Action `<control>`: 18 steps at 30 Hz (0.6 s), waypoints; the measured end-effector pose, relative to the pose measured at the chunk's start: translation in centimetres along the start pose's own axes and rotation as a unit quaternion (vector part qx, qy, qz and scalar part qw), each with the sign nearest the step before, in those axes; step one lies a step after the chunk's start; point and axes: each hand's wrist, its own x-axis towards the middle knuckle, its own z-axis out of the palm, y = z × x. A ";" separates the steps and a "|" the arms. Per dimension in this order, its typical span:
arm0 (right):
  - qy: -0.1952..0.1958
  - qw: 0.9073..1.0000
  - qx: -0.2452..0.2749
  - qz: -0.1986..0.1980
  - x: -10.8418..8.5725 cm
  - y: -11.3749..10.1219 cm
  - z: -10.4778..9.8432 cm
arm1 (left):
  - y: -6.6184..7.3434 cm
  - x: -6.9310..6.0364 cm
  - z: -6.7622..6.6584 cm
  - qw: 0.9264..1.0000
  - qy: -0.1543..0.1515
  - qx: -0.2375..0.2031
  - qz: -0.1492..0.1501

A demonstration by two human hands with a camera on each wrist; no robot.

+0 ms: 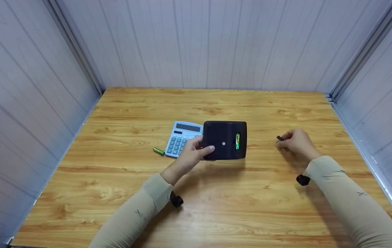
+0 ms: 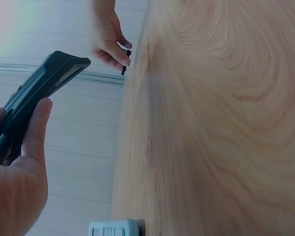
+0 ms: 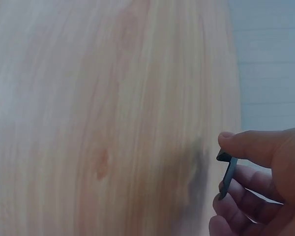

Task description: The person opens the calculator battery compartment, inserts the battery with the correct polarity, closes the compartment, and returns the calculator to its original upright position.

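Observation:
The left hand (image 1: 191, 154) grips a black device (image 1: 218, 134) by its left side, thumb on the face turned up to the head view. A green battery (image 1: 238, 141) lies in a slot near that face's right side. Off to the right, the right hand (image 1: 298, 143) pinches a small black cover (image 3: 229, 176) between thumb and fingers, just above the table. In the left wrist view the device (image 2: 32, 101) is tilted in the left hand (image 2: 19, 187), apart from the right hand (image 2: 107, 42).
A light blue calculator (image 1: 178, 141) lies on the wooden table (image 1: 113, 193), partly behind the left hand and black device. Beside its lower left corner is a loose green battery (image 1: 158, 151). Pale panelled walls (image 1: 196, 44) stand at the back and both sides.

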 end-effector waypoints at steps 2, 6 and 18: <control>0.010 1.000 0.000 -0.004 -0.2 -0.1 -0.1 | 0.0 0.0 0.0 1.000 -0.001 -0.005 0.001; 0.031 0.999 -0.008 -0.017 -0.6 -0.4 -0.3 | -0.2 0.0 0.0 1.000 -0.005 -0.008 0.006; 0.066 0.997 -0.011 -0.046 -1.1 -1.7 0.3 | -0.1 0.0 -0.1 1.000 -0.007 0.005 0.001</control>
